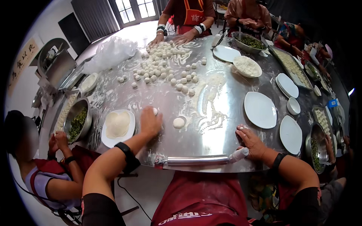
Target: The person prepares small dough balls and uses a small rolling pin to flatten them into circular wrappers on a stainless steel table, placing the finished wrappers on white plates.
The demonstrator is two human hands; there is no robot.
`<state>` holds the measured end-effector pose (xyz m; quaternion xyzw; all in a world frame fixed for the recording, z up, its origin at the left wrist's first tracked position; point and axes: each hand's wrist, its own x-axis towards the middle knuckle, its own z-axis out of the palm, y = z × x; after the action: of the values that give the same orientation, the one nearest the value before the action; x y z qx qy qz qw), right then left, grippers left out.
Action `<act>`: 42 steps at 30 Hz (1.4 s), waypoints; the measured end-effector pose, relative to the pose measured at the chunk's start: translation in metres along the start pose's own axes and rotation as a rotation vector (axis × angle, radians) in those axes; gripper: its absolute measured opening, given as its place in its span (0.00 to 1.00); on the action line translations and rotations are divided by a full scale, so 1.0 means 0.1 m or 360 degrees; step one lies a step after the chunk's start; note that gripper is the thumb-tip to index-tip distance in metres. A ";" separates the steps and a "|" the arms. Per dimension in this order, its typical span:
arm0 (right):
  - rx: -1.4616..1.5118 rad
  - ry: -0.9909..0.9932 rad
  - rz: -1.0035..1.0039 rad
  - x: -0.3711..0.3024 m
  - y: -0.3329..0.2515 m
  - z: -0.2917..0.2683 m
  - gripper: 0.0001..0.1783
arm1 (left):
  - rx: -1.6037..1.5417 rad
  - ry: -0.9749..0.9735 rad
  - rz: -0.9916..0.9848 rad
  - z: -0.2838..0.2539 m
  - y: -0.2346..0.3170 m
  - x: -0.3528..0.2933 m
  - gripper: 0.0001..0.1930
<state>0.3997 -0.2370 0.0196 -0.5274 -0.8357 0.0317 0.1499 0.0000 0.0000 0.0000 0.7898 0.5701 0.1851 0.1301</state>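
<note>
My left hand (151,122) is over the steel table, fingers curled around a small white dough ball (155,111) that shows at the fingertips. To its right lies a slightly flattened dough ball (179,122). My right hand (252,142) rests on the tabletop with fingers extended and holds nothing. Just below and left of it, a metal rolling pin (198,160) lies along the near edge, one pale handle (238,154) close to my right hand. Left of my left hand, a square white plate (106,141) carries thin round dough wrappers (117,124).
Many dough balls (162,62) lie floured at the far side, before a co-worker's hands (186,37). White plates (260,110) and a flour bowl (247,66) stand right. Left, a seated person works beside a bowl of green filling (78,122). A clear plastic bag (111,54) lies far left.
</note>
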 end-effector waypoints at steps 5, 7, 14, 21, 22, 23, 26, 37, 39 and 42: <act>0.0103 -0.0089 0.0058 -0.28 -0.28 -0.05 0.35 | -0.0714 0.0003 0.0372 0.35 0.91 -0.41 0.27; 0.0121 -0.0117 0.0081 -0.33 -0.34 -0.08 0.34 | -0.0657 0.0040 0.0471 0.23 1.14 -0.22 0.26; 0.0205 -0.0101 0.0133 -0.22 -0.45 -0.10 0.34 | 0.0319 -0.0087 0.1089 0.33 1.17 0.67 0.15; 0.0223 -0.0005 0.0096 -0.25 -0.41 -0.05 0.34 | -0.0629 -0.0515 0.0505 0.17 1.05 0.34 0.07; 0.0229 0.0011 0.0095 -0.26 -0.40 -0.04 0.34 | -0.0745 -0.0701 0.0356 0.11 0.97 0.26 0.07; 0.0222 0.0026 0.0102 -0.27 -0.38 -0.01 0.34 | -0.0859 -0.0886 0.0202 0.06 0.90 0.17 0.07; 0.0214 0.0018 0.0106 -0.27 -0.40 -0.04 0.32 | -0.0834 -0.0937 0.0046 -0.05 0.70 -0.05 0.08; 0.0038 -0.0065 0.0427 -0.59 -0.61 -0.18 0.27 | -0.0263 -0.0098 0.0526 0.04 0.78 -0.17 0.24; -0.0185 -0.0051 0.0403 -0.58 -0.74 -0.16 0.27 | -0.0016 -0.0092 0.0773 0.04 0.92 -0.21 0.28; -0.0113 0.0203 0.0520 -0.65 -0.83 -0.06 0.29 | 0.0237 -0.0057 0.0869 0.24 0.83 -0.30 0.34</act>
<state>0.3547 -0.3318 0.0285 -0.6621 -0.7282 -0.0075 0.1768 0.0730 -0.0547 0.0087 0.9246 0.3460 0.1569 0.0271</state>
